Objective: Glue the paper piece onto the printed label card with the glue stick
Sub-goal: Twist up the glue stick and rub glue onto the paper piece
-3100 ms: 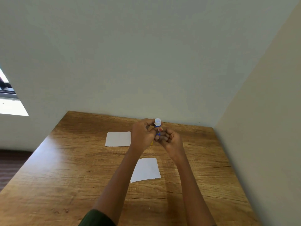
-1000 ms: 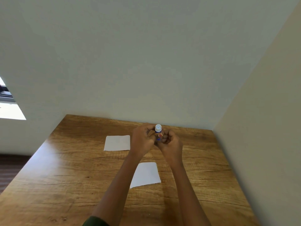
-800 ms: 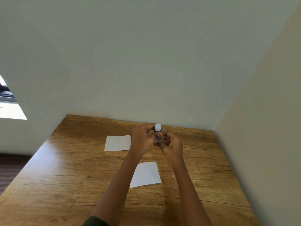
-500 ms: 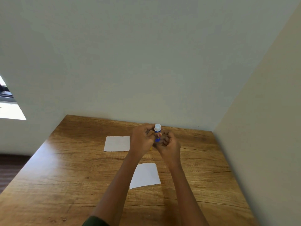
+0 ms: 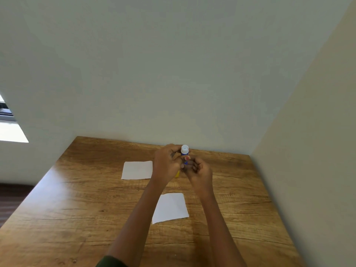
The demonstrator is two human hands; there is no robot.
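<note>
We see both hands raised together above the wooden table, just right of centre frame, clamped on a glue stick. The left hand curls its fingers round the upper part by the white cap, which stands clear above the knuckles. The right hand grips the blue barrel lower down, and the two hands touch. Two white sheets lie flat on the table, apart from each other: the far sheet just left of the left hand, the near sheet lower in the frame, between the forearms. We cannot tell which sheet is the printed card. A dark green sleeve shows at the bottom edge.
</note>
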